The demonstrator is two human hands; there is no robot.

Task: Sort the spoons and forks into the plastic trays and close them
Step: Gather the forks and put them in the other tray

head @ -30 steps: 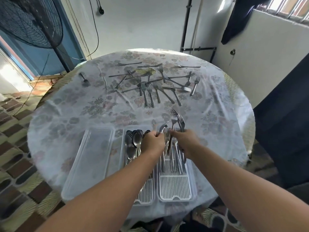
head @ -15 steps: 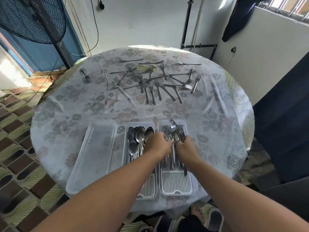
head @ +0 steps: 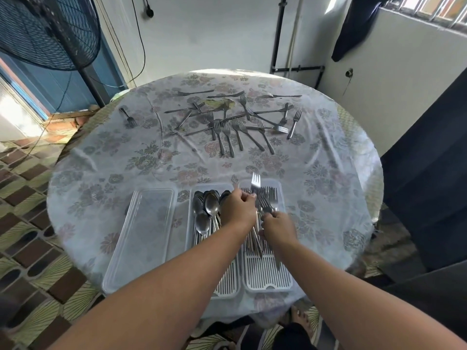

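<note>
A round desk [head: 328, 173] under a floral cloth with a clear plastic cover fills the view, on a patterned tile floor [head: 25, 223] with a standing fan [head: 50, 31] at far left. At the near edge lie a clear lid [head: 141, 236] on the left, a spoon tray [head: 197, 195] in the middle holding dark steel spoons [head: 207, 210], and a fork tray [head: 267, 279] on the right with a white slatted insert. Loose forks [head: 235, 125] are scattered across the far side. The left hand [head: 238, 209] pinches one bright fork [head: 255, 183], tines pointing away. The right hand [head: 278, 227] grips a bundle of forks [head: 266, 207] over the fork tray.
</note>
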